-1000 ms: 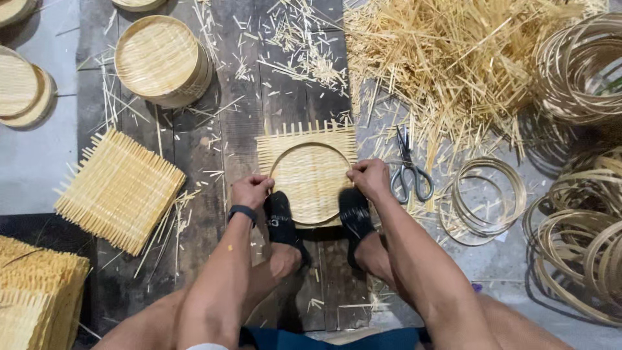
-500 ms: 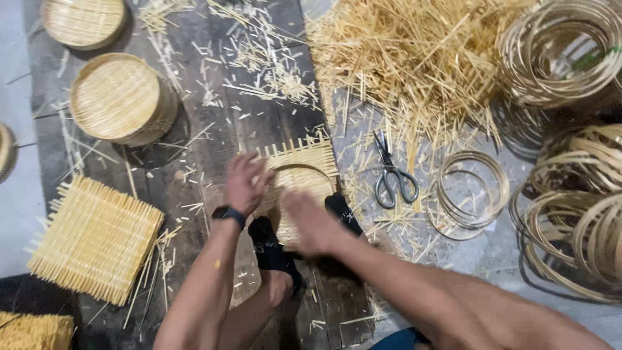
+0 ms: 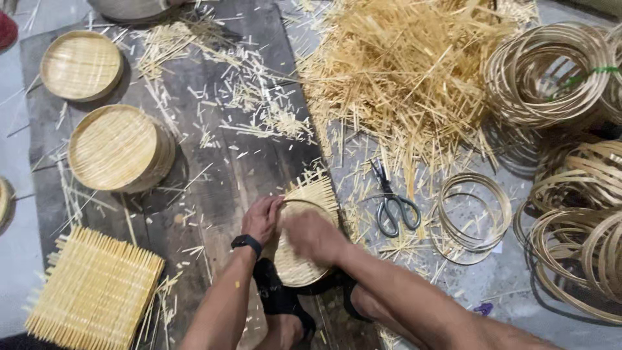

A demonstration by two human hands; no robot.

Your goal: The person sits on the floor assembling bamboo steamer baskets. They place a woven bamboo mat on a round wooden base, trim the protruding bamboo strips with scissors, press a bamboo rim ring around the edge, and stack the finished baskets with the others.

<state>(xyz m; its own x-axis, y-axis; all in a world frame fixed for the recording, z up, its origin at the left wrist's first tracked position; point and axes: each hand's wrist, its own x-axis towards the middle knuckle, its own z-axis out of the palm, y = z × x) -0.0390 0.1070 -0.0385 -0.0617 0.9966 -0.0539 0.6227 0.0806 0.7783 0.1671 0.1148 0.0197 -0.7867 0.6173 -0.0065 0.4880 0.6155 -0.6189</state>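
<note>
Pressing a bamboo ring onto a woven mat (image 3: pixel 310 227) seems to be the step in hand, and both hands work on it between the person's feet, on the dark board (image 3: pixel 214 162) that lies on the floor. The left hand (image 3: pixel 262 219) is curled over the left rim of the ring (image 3: pixel 295 206), with fingers closed on the edge; it wears a black watch (image 3: pixel 247 243) at the wrist. The right hand (image 3: pixel 312 236) lies on top of the mat and is blurred, so I cannot tell if it grips or only pushes flat. The loose ends of the mat stand out beyond the fingers, on the far side. To do this step well, I judge that the ring must sit centered on the weave, and the pressure should go around the rim little by little, not on one side only, otherwise the mat may tilt or the strips may slip out. The scissors (image 3: pixel 393 202) lie just to the right of the right hand, near enough to reach. Beyond them are loose rings (image 3: pixel 472 217). To the left of the left hand is a square mat (image 3: pixel 94 291), and farther out, a stack of finished trays (image 3: pixel 120 149).
</note>
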